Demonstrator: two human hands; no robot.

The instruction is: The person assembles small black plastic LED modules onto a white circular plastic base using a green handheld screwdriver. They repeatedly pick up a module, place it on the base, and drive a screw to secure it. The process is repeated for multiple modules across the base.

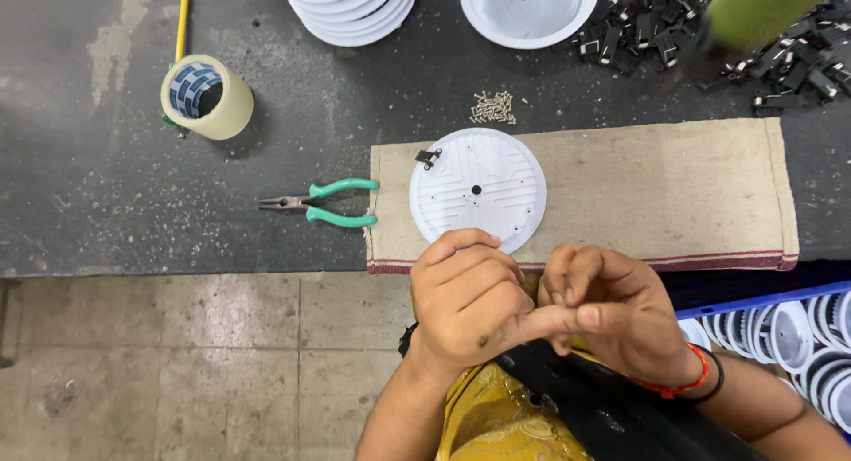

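Two bare hands meet just below a ribbed white plastic disc (pixel 478 189) lying flat on a coarse beige cloth mat (pixel 656 195). The left hand (pixel 465 303) is curled loosely with its thumb touching the right hand (pixel 612 310), whose fingers pinch together; whether they hold anything I cannot tell. Green-handled pliers (pixel 324 203) lie left of the mat.

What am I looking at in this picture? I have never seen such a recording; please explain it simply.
The single picture comes from a camera on a person's head, looking down at a dark workbench. The left hand and right hand meet near the body; whether they hold something small is hidden. Before them a white round plate lies on a beige cloth mat. Around it: green-handled pliers, a tape roll, small screws, black clips and stacked white plates.
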